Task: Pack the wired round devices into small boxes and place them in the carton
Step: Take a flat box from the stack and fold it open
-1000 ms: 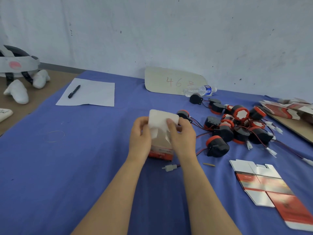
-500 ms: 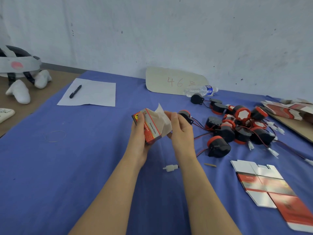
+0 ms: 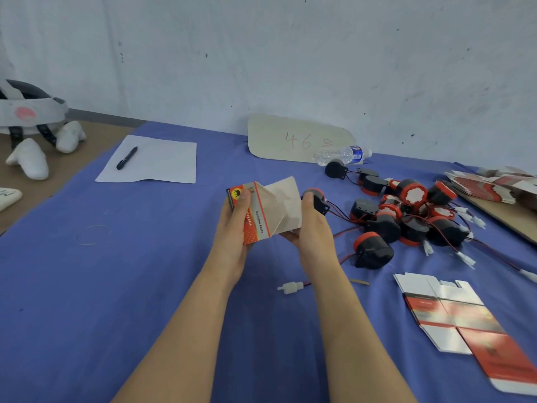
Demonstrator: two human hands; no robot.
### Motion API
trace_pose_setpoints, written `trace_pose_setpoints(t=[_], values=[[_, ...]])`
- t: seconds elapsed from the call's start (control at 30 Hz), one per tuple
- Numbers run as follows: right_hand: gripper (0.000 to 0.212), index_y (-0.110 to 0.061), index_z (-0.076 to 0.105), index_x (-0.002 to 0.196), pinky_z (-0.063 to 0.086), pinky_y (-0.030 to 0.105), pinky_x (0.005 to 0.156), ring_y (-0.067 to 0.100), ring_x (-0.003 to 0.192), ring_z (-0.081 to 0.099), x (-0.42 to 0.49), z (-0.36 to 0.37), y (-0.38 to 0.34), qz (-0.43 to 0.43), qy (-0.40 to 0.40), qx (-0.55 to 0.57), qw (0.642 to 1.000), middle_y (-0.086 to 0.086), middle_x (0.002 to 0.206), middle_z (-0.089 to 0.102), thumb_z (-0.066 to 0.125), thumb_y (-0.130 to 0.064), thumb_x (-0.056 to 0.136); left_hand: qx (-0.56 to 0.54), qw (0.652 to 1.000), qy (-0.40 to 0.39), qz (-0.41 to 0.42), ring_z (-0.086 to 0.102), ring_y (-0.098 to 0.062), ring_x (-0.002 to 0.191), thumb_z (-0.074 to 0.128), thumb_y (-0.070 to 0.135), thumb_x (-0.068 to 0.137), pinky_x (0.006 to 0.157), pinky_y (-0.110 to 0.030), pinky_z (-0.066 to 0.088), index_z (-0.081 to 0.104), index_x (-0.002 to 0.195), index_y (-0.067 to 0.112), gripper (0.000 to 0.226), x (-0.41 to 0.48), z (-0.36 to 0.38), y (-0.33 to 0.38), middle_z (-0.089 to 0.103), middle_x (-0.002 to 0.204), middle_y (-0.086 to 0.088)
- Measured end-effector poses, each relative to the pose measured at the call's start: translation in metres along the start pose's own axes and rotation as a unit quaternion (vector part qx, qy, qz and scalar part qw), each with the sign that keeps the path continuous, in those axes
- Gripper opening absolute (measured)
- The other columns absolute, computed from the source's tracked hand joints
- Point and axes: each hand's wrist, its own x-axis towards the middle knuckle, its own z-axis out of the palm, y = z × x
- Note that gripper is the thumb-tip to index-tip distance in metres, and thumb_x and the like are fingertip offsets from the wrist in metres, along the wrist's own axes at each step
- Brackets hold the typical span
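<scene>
Above the blue table I hold a small red and white box (image 3: pixel 255 216) tilted, its open end flaps (image 3: pixel 286 203) toward the right. My left hand (image 3: pixel 235 225) grips the box's printed side, thumb on top. My right hand (image 3: pixel 312 228) holds the flap end from the right. A heap of several black and red round devices (image 3: pixel 406 216) with red and black wires lies to the right; one device (image 3: pixel 373 250) sits closest to me. A white wire connector (image 3: pixel 290 287) lies below my right wrist. No carton shows.
Flattened box blanks (image 3: pixel 453 312) lie at the near right, and a stack of them (image 3: pixel 499 184) on a cardboard sheet at far right. A water bottle (image 3: pixel 343 154), a numbered card (image 3: pixel 296 139), a paper with a pen (image 3: pixel 127 157) and a rubber band (image 3: pixel 93 234) also lie on the cloth.
The box was standing on the table a second ago; both hands have lifted it and turned it on its side, flaps now facing right.
</scene>
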Motion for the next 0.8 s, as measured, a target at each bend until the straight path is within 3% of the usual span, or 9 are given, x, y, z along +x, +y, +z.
trace_pose_setpoints(t=[0.1, 0.2, 0.3, 0.4, 0.5, 0.57, 0.63, 0.7, 0.8], values=[[0.027, -0.014, 0.064, 0.087, 0.056, 0.026, 0.063, 0.017, 0.083, 0.063, 0.0, -0.009, 0.004, 0.004, -0.01, 0.029, 1.0, 0.007, 0.091, 0.065, 0.045, -0.027, 0.101, -0.043, 0.997, -0.043, -0.036, 0.066, -0.019, 0.107, 0.051, 0.066, 0.073, 0.079, -0.033, 0.057, 0.059, 0.122, 0.025, 0.065, -0.003, 0.002, 0.0, 0.068, 0.118, -0.002], [0.026, -0.014, 0.059, 0.076, 0.037, 0.017, 0.039, 0.009, 0.044, 0.046, -0.003, -0.006, 0.001, 0.147, -0.043, 0.104, 0.983, 0.001, 0.058, 0.054, 0.05, -0.022, 0.099, -0.133, 0.984, -0.095, -0.073, 0.066, -0.021, 0.102, 0.045, 0.066, 0.079, 0.076, -0.033, 0.056, 0.066, 0.117, 0.02, 0.064, -0.005, 0.005, -0.001, 0.068, 0.115, -0.007], [0.033, -0.016, 0.039, 0.065, 0.016, 0.013, 0.035, 0.007, 0.03, 0.018, 0.004, -0.001, 0.006, 0.204, -0.046, -0.007, 0.978, 0.0, 0.043, 0.027, 0.037, -0.012, 0.098, -0.099, 0.988, -0.084, -0.088, 0.066, -0.023, 0.104, 0.043, 0.069, 0.075, 0.078, -0.034, 0.056, 0.067, 0.114, 0.018, 0.069, -0.004, 0.008, -0.002, 0.069, 0.114, -0.01], [0.025, -0.015, 0.04, 0.072, 0.018, 0.019, 0.039, 0.011, 0.038, 0.021, 0.006, -0.002, 0.014, 0.148, 0.006, -0.091, 0.985, 0.002, 0.047, 0.03, 0.039, -0.012, 0.097, -0.017, 0.997, -0.056, -0.053, 0.067, -0.018, 0.104, 0.044, 0.069, 0.07, 0.08, -0.033, 0.056, 0.06, 0.122, 0.02, 0.073, -0.006, 0.015, -0.008, 0.069, 0.115, -0.005], [0.016, -0.011, 0.055, 0.089, 0.045, 0.023, 0.046, 0.016, 0.055, 0.057, 0.004, -0.007, 0.017, 0.092, 0.1, 0.009, 0.991, 0.007, 0.072, 0.059, 0.053, -0.026, 0.097, 0.01, 1.0, -0.007, 0.009, 0.058, -0.009, 0.116, 0.048, 0.063, 0.072, 0.097, -0.036, 0.049, 0.038, 0.14, 0.033, 0.075, -0.005, 0.015, -0.014, 0.056, 0.131, 0.009], [0.024, -0.015, 0.061, 0.09, 0.058, 0.029, 0.064, 0.019, 0.073, 0.07, 0.004, -0.006, 0.013, 0.093, 0.06, 0.068, 0.992, 0.003, 0.08, 0.068, 0.052, -0.036, 0.096, 0.038, 0.999, 0.018, 0.029, 0.054, -0.007, 0.118, 0.045, 0.059, 0.081, 0.096, -0.032, 0.048, 0.034, 0.14, 0.034, 0.065, -0.002, 0.013, -0.017, 0.05, 0.134, 0.01], [0.032, -0.013, 0.06, 0.1, 0.055, 0.039, 0.089, 0.024, 0.104, 0.066, 0.004, 0.0, 0.013, 0.066, 0.023, 0.035, 0.997, 0.0, 0.101, 0.067, 0.054, -0.044, 0.094, 0.146, 0.986, 0.06, 0.051, 0.052, -0.012, 0.118, 0.043, 0.047, 0.095, 0.088, -0.024, 0.048, 0.04, 0.13, 0.024, 0.041, 0.001, 0.008, -0.02, 0.049, 0.133, 0.002], [0.045, -0.013, 0.049, 0.126, 0.046, 0.044, 0.102, 0.025, 0.126, 0.051, 0.001, 0.005, 0.012, -0.03, 0.059, -0.096, 0.993, 0.001, 0.133, 0.05, 0.061, -0.037, 0.09, 0.293, 0.946, 0.101, 0.095, 0.04, -0.011, 0.13, 0.044, 0.029, 0.1, 0.09, -0.014, 0.039, 0.046, 0.118, 0.015, 0.023, 0.002, 0.002, -0.025, 0.04, 0.14, -0.002], [0.044, -0.011, 0.047, 0.135, 0.045, 0.028, 0.095, 0.019, 0.119, 0.052, -0.004, 0.002, 0.014, -0.131, 0.122, -0.175, 0.968, 0.003, 0.14, 0.046, 0.056, -0.024, 0.094, 0.371, 0.914, 0.119, 0.109, 0.051, -0.004, 0.112, 0.054, 0.025, 0.095, 0.073, 0.003, 0.034, 0.052, 0.101, 0.021, 0.008, 0.0, -0.003, -0.027, 0.053, 0.123, 0.008]])
